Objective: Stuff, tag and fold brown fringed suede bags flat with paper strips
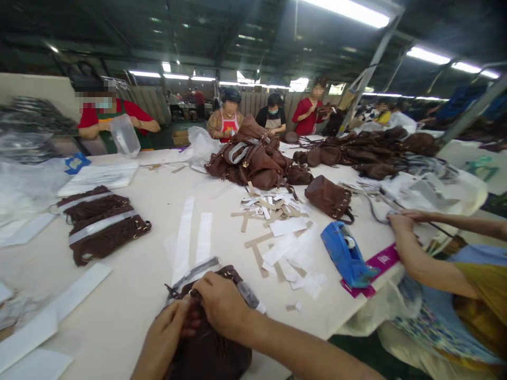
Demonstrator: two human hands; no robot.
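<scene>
A dark brown bag point(212, 348) lies at the near edge of the table, below both my hands. Its top end carries a ring fitting and some clear plastic wrapping point(247, 294). My right hand point(219, 303) is closed over the bag's top, fingers pinching at the fitting. Close against it, my left hand point(174, 322) has its thumb and fingers closed on the same spot, on what looks like a dark strap. The exact piece between the fingertips is partly hidden.
Brown bags are heaped at the table's middle point(253, 158). Wrapped bags point(105, 221) lie left. Paper strips point(277, 208) are scattered centrally. A blue tape dispenser point(346, 253) stands right, beside a co-worker's arms point(412, 248). Other people work across the table.
</scene>
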